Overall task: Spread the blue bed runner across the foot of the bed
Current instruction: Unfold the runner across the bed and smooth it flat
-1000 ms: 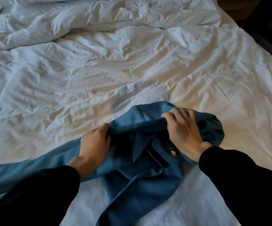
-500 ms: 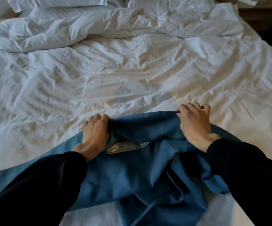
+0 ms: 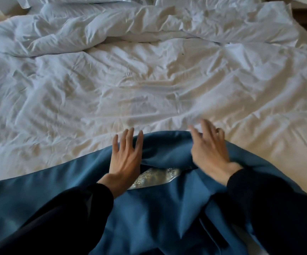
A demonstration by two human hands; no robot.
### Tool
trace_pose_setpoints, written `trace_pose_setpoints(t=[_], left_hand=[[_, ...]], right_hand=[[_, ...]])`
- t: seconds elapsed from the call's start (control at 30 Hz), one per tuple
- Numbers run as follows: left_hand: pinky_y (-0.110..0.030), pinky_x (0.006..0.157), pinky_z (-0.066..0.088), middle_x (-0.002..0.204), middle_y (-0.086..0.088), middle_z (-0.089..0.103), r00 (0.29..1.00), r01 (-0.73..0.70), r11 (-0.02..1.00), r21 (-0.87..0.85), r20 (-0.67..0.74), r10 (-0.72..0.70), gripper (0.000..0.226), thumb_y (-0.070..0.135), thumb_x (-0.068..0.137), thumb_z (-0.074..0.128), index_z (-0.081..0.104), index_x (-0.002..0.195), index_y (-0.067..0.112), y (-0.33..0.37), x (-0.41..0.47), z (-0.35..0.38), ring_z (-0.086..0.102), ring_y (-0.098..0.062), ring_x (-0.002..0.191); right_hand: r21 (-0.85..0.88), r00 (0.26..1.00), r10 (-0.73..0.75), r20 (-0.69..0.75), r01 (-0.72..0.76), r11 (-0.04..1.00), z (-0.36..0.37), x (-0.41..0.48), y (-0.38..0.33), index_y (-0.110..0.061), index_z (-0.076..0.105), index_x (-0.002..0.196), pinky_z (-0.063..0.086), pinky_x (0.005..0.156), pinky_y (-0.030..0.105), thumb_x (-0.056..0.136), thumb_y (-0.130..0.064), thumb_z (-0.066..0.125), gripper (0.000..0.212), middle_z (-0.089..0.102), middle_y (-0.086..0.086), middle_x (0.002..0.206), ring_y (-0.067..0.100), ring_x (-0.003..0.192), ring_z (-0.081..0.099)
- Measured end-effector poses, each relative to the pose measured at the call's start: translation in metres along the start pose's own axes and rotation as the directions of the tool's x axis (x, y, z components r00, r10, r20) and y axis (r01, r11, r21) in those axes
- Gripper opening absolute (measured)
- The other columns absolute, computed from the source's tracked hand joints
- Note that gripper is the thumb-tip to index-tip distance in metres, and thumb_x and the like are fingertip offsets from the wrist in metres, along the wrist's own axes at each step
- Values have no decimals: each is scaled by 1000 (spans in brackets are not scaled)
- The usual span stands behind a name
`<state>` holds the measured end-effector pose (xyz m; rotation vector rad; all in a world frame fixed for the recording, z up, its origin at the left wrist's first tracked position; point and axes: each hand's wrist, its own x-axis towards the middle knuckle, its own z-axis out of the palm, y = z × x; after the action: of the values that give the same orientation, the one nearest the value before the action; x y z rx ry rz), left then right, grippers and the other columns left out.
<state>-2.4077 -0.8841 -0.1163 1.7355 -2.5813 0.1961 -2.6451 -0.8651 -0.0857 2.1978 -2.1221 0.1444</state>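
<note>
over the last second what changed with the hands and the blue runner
Both hands let go: the left hand and right hand, fists gripping bunched cloth before, now lie open on the runner. The runner's far edge moved up the bed, baring a silver patterned band. The white duvet stayed rumpled.

The runner (image 3: pixel 167 208) across the lower frame is blue cloth with a soft satin sheen, smooth on its flat left stretch and bunched into folds at lower centre. A strip (image 3: pixel 154 176) at its middle is shiny silvery brocade with a woven ornate pattern. The duvet (image 3: pixel 149 80) filling the upper frame is white matt cotton-like cloth, heavily creased. Both sleeves (image 3: pixel 60 218) at the bottom corners are dark, matt fabric.
</note>
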Motion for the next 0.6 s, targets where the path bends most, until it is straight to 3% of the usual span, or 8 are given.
trace_pose_setpoints(t=[0.1,0.17,0.27,0.4,0.47,0.5,0.57,0.6], left_hand=[[-59,107,26,137,-31,36,996,-84,994,-77,-26,82,87,12,51,67,39,133,-2,9,-35,9,28,-43,128],[-58,103,31,134,-29,38,995,-97,986,-136,-11,96,72,17,58,54,45,127,-1,11,-61,10,33,-42,125],[-50,98,38,127,-27,46,996,-49,976,-212,62,63,59,23,67,40,52,120,1,7,-95,5,42,-41,116],[-47,96,41,122,-24,52,990,32,971,-236,139,2,54,33,73,46,54,118,5,-12,-144,-7,52,-40,110],[-56,97,39,126,-26,51,985,50,978,-200,171,-16,62,39,69,49,53,122,6,-22,-171,-12,50,-42,116],[-60,97,38,129,-26,50,979,74,983,-166,200,-40,68,42,66,52,52,125,8,-27,-185,-15,47,-42,120],[-66,96,34,133,-27,47,953,135,987,-90,285,-104,83,52,59,58,47,131,12,-37,-212,-20,43,-42,126],[-68,96,32,134,-26,46,942,152,987,-51,310,-129,88,58,58,58,45,133,14,-42,-225,-21,42,-43,126]], right_hand=[[133,950,-309,-49,313,940,0,-43,-37,-9,60,110,36,91,47,71,-16,62,40,51,22,129,37,120,46],[169,882,-470,15,461,871,-2,-71,-60,-11,61,105,38,92,45,76,-28,58,34,54,20,126,35,117,49],[210,790,-578,202,541,814,1,-101,-88,-13,58,113,41,95,45,75,-45,62,50,54,19,125,33,114,51],[209,691,-610,388,579,788,-1,-136,-131,-10,48,128,34,102,50,67,-63,66,82,45,25,136,39,126,41],[188,669,-583,461,568,801,-2,-149,-149,-10,37,138,23,107,55,70,-57,67,88,28,28,147,41,135,26],[158,687,-566,455,564,811,-2,-155,-157,-12,37,139,23,107,56,76,-46,64,77,26,29,147,42,136,25],[95,751,-563,345,569,817,-1,-163,-170,-12,59,114,41,94,53,81,-19,47,36,50,28,129,42,119,48],[93,782,-559,276,557,825,-2,-165,-174,-11,63,92,49,80,47,78,-11,40,27,63,23,107,40,98,60]])
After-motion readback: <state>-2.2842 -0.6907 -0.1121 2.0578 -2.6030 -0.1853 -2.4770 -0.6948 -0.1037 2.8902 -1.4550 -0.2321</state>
